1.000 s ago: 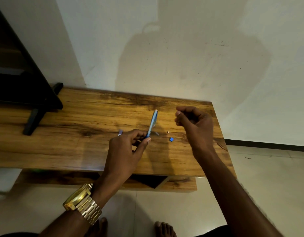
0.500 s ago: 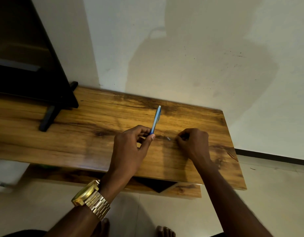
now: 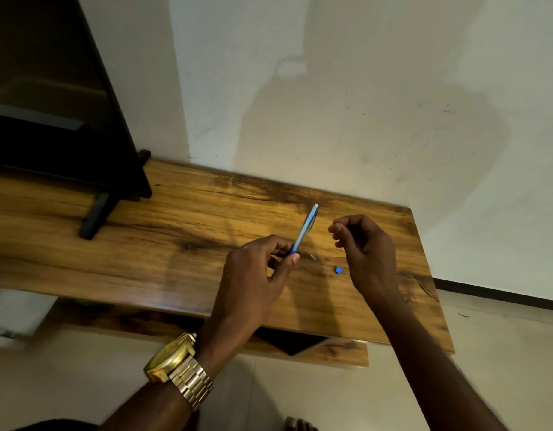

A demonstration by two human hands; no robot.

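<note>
1. The left hand (image 3: 253, 275) has its grip clamped on the lower end of a blue pen (image 3: 307, 227), thumb against the fingers. It holds the pen above the worktop (image 3: 144, 244), not resting on it.
2. Holding it low on the barrel leaves most of its length free. I judge this is so the other hand can work on the pen or fit a part to it.
3. The pen's long axis runs from the fingers up and away from the person, leaning a little to the right. Its white-tipped end points toward the wall, and the fingers hide the other end.
4. The right hand (image 3: 365, 250) hovers just to the right of the pen, apart from it and at about the height of its upper half. Its fingers are curled, with thumb and forefinger tips close together. Whether that grip pinches something tiny is too small to tell.
5. A small blue piece (image 3: 338, 269) lies on the worktop between the two hands. A small pale metal bit (image 3: 312, 257) lies just below the held end of the pen. They look like loose pen parts, laid out within easy reach of both hands.
6. I judge the step in hand is taking the pen apart or putting it back together. Keeping the barrel tilted and steady would let a small part be lined up with one end.
7. A gold watch (image 3: 178, 365) sits on the left wrist. A black screen on a stand (image 3: 94, 213) is at the far left of the worktop, well apart from the work.
</note>
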